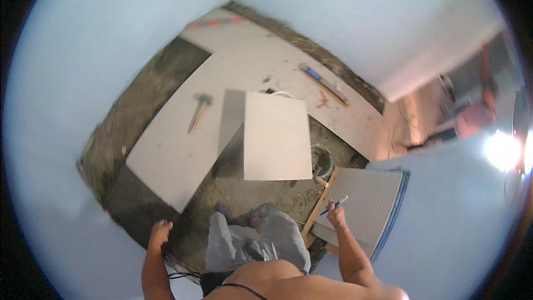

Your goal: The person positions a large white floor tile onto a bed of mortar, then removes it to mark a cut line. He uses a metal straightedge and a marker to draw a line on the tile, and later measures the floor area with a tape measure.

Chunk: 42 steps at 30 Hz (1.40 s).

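My right hand (336, 216) is closed round a slim blue-and-white pen (331, 207), over a stack of pale boards or tiles (361, 200) at the right. Away from everything on the left, my left hand (161, 233) hangs beside the wall with its fingers loosely bent and nothing visible in them. In front of my knees a pale rectangular tile (277, 136) is raised off the floor, apparently propped on something hidden. Behind its top edge a white round rim (282, 94) peeks out.
Large pale tiles (166, 161) cover part of the rough floor. On them lie a hammer (200, 112), a blue spirit level (325, 84) and red-handled pliers (322, 100). A bucket (322, 159) stands by a wooden batten (319, 203). Another person (474, 116) is near a bright lamp (502, 151).
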{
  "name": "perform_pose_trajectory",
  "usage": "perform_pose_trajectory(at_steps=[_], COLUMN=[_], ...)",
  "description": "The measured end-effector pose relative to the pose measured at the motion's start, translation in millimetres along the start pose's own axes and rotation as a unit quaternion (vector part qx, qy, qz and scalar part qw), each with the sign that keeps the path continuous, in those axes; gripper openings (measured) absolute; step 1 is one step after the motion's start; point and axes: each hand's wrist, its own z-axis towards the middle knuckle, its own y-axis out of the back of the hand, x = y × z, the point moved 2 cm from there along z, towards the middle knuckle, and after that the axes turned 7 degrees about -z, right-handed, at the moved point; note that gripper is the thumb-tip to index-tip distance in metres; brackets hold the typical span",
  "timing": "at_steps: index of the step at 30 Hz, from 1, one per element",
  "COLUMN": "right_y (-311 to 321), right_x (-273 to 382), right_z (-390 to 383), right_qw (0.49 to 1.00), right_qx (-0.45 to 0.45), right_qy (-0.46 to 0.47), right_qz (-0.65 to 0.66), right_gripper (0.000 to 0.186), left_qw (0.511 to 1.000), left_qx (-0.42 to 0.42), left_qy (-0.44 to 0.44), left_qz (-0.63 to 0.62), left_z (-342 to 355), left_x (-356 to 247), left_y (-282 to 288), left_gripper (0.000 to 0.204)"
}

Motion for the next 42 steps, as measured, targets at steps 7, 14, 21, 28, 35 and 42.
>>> perform_pose_trajectory(at_steps=[7, 14, 21, 28, 35, 42], right_y=[-21.3, -166.9, -175.0, 8.0, 129.9, 128.8], right_x=[-111.5, -317.8, -322.8, -282.1, -337.6, -336.8], right_z=[-15.1, -129.1, -169.5, -60.0, 30.2, 45.1], right_qw=[0.988, 0.98, 0.92, 0.913, 0.94, 0.914], right_qx=[-0.032, 0.063, 0.112, 0.01, 0.037, 0.084], right_qy=[-0.107, -0.157, -0.283, -0.266, -0.256, -0.28], right_qz=[-0.106, -0.109, 0.248, 0.311, 0.224, 0.282], right_gripper=[0.035, 0.026, 0.02, 0.013, 0.033, 0.033], left_qw=[0.817, 0.988, 0.997, 0.997, 0.996, 0.987], left_qx=[0.186, 0.102, 0.033, -0.044, 0.003, -0.018], left_qy=[-0.29, 0.088, -0.017, 0.011, 0.049, 0.157], left_qz=[0.462, -0.076, -0.074, -0.063, -0.075, -0.038], left_z=[81.4, -9.8, -33.1, -97.3, -149.9, -136.0], left_x=[100.2, -14.9, -90.6, -116.6, -99.4, -55.3], left_y=[79.2, -10.4, -17.2, -106.4, -226.5, -259.2], left_gripper=[0.025, 0.041, 0.061, 0.075, 0.067, 0.063])
